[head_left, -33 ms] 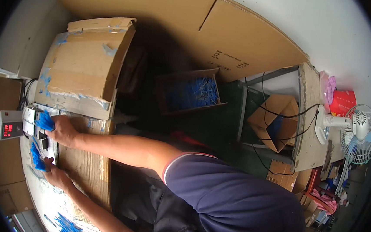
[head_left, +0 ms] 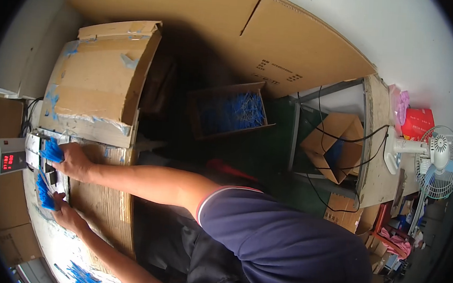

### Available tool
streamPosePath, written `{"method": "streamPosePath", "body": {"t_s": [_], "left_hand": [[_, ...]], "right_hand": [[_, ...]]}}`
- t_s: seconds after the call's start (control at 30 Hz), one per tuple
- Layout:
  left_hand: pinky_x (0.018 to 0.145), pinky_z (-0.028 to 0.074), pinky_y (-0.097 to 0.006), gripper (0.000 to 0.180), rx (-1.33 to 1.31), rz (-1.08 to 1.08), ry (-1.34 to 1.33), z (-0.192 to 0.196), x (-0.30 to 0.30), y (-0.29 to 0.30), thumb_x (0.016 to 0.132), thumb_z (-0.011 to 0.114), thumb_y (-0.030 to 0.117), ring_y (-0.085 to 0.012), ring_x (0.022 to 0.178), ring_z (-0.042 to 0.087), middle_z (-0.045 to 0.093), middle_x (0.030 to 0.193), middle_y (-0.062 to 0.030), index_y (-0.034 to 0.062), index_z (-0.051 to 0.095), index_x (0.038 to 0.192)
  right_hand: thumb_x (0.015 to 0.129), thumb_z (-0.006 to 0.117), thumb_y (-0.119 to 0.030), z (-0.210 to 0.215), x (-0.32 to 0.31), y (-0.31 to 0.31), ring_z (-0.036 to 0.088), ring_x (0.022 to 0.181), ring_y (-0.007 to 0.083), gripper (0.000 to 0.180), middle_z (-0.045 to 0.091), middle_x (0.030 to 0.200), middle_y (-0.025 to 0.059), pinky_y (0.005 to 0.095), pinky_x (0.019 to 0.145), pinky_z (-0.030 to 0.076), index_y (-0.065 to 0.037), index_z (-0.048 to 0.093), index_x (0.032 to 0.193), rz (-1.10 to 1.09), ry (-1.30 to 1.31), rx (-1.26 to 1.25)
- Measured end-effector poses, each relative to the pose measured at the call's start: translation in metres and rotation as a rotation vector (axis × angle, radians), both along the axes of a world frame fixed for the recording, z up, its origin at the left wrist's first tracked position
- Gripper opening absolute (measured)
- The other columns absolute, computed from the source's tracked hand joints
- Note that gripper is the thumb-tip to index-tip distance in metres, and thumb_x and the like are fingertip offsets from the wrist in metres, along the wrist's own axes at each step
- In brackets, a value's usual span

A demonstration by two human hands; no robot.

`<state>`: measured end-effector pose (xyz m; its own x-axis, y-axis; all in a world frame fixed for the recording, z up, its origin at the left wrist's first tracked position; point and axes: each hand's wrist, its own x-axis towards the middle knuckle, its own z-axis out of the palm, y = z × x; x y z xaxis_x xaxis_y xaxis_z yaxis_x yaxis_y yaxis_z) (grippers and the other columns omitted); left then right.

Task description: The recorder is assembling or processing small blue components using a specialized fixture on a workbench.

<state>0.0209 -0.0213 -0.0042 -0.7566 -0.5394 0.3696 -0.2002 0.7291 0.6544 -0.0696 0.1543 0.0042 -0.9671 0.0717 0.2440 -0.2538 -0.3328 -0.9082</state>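
Note:
At the left side, my right hand [head_left: 76, 162] reaches across the bench with its fingers closed at a tuft of thin blue strands [head_left: 52, 150]. This tuft is beside a small pale machine [head_left: 33, 145] with a black block [head_left: 50, 176]. Nearer me, my left hand [head_left: 69, 217] pinches a second bundle of blue strands [head_left: 44, 193], with pale thin ends running toward the black block. My fingers partly hide both bundles, and the exact kind of strand is too small to tell. A white box with a red lit display [head_left: 10, 156] stands just beyond the machine.
A loose pile of blue strands [head_left: 84, 276] lies on the bench at lower left. A large taped carton [head_left: 95, 80] stands beyond my right hand. On the floor are a carton of blue strands [head_left: 199, 120] and an open carton [head_left: 322, 143]. Cables hang near a fan [head_left: 440, 163].
The view has shifted slightly and the red display reads differently. Both hands keep nearly the same places and grips.

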Motion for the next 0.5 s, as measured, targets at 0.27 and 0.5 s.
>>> {"method": "streamPosePath", "body": {"t_s": [0.27,0.5], "left_hand": [[0.076,0.047,-0.029,0.028,0.192,-0.214,-0.148,-0.002,-0.007,0.016,0.100,0.065,0.028,-0.0113,0.082,0.058,0.068,0.087,0.0008,0.0011,0.074,0.103],[0.064,0.046,-0.022,0.026,0.596,-0.098,0.006,-0.028,0.027,-0.010,0.087,0.070,0.007,-0.0071,0.069,0.056,0.063,0.080,0.0036,0.0039,0.069,0.112]], "right_hand": [[0.073,0.074,-0.010,-0.003,-0.008,0.003,0.055,0.062,0.0176,0.017,0.062,0.067,0.0194,0.0396,0.065,0.048,0.003,0.062,0.076,0.091,-0.051,-0.155],[0.082,0.079,-0.039,0.015,0.004,0.011,0.058,0.061,0.0140,0.031,0.064,0.070,-0.0005,0.0326,0.060,0.049,-0.011,0.068,0.085,0.500,-0.381,-0.143]]}}
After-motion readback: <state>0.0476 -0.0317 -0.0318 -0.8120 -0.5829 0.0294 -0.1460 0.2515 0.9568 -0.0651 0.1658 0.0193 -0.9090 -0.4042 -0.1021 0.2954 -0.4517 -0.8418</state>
